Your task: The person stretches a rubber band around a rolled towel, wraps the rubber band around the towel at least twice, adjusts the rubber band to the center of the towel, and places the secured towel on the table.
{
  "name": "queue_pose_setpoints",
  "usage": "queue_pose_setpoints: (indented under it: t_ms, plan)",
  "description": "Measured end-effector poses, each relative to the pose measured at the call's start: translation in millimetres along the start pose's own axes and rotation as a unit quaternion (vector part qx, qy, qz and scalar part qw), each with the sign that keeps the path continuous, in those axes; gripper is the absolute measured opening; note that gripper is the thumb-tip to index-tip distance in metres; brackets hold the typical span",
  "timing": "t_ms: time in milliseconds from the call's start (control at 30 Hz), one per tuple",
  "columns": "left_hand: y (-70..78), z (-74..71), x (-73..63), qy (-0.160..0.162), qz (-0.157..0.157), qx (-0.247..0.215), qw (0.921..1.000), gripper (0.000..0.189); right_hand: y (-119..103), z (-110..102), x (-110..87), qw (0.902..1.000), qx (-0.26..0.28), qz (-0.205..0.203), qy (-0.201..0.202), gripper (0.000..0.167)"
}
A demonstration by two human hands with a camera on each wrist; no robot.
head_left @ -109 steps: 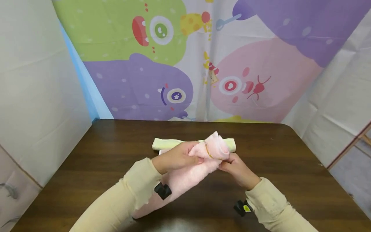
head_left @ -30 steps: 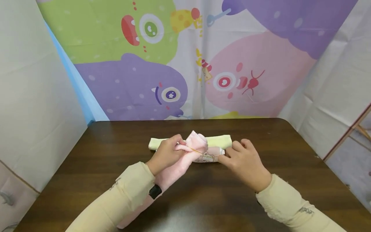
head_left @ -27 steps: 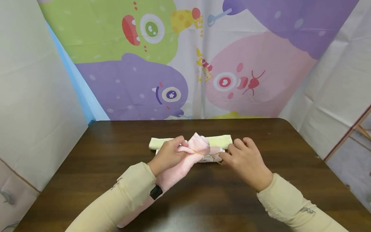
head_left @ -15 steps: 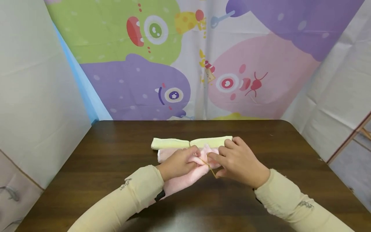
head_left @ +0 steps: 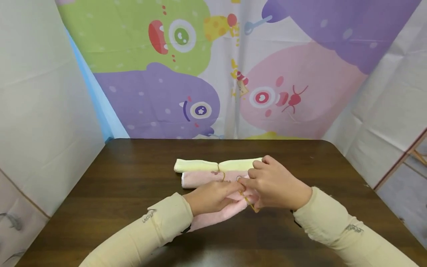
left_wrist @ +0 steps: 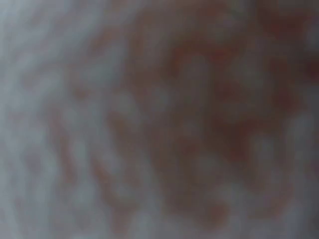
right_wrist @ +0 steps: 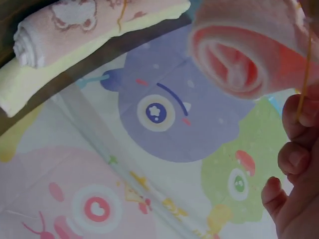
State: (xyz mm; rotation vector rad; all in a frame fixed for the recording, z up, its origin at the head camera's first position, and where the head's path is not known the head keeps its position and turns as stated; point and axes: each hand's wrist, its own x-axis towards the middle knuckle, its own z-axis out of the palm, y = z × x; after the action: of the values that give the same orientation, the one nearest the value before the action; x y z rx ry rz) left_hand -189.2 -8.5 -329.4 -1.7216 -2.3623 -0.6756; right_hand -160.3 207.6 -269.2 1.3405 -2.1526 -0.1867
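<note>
A pink rolled towel (head_left: 217,219) slants across the front of the table, gripped near its far end by my left hand (head_left: 210,197). My right hand (head_left: 280,187) pinches a thin yellow rubber band (head_left: 251,206) and stretches it at that end of the roll. In the right wrist view the roll's spiral end (right_wrist: 229,64) faces the camera, and the band (right_wrist: 304,89) runs taut down to the curled fingers (right_wrist: 294,159). My hands partly hide the towel's far end. The left wrist view is too blurred to make anything out.
Behind my hands lie a pale yellow rolled towel (head_left: 197,165) and a patterned pink rolled towel (head_left: 198,180), side by side, each with a band round its middle. The dark wooden table (head_left: 140,159) ends at a cartoon-printed cloth (head_left: 160,96).
My right hand has drawn the band out from the roll, then moved left and down close to my left hand. The pink towel's far end has dropped toward the table.
</note>
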Motion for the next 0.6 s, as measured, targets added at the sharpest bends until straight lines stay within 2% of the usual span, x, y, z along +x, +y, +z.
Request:
queue_pose_setpoints:
  t_ms: [67,167,233,300,400,500,600]
  plan:
    - [1.2,-1.6,0.0,0.006,0.002,0.01,0.9999,0.024,3,-1,0.0,0.9998,0.007,0.006,-0.018,0.065]
    - [0.7,-3.9,-0.9,0.048,0.03,-0.01,0.9984,0.023,11,-4,-3.4,0.9972,0.046,0.034,-0.048,0.069]
    - [0.2,-5.8,-1.3,0.087,0.055,-0.031,0.9942,0.026,18,-5,-5.5,0.9919,0.09,0.06,-0.067,0.074]
    - [0.2,-7.5,-1.3,0.119,0.076,-0.055,0.9885,0.028,24,-6,-7.1,0.9814,0.15,0.087,-0.083,0.076]
    - [2.6,-9.7,-0.7,0.141,0.1,-0.077,0.9819,0.028,31,-4,-8.7,0.9527,0.257,0.123,-0.106,0.075]
    - [5.8,-10.4,0.3,0.154,0.116,-0.081,0.9778,0.027,36,1,-11.8,0.909,0.371,0.147,-0.121,0.062]
    - [7.5,-10.7,3.1,0.181,0.104,-0.074,0.9751,0.024,38,9,-16.2,0.8601,0.466,0.174,-0.114,0.044]
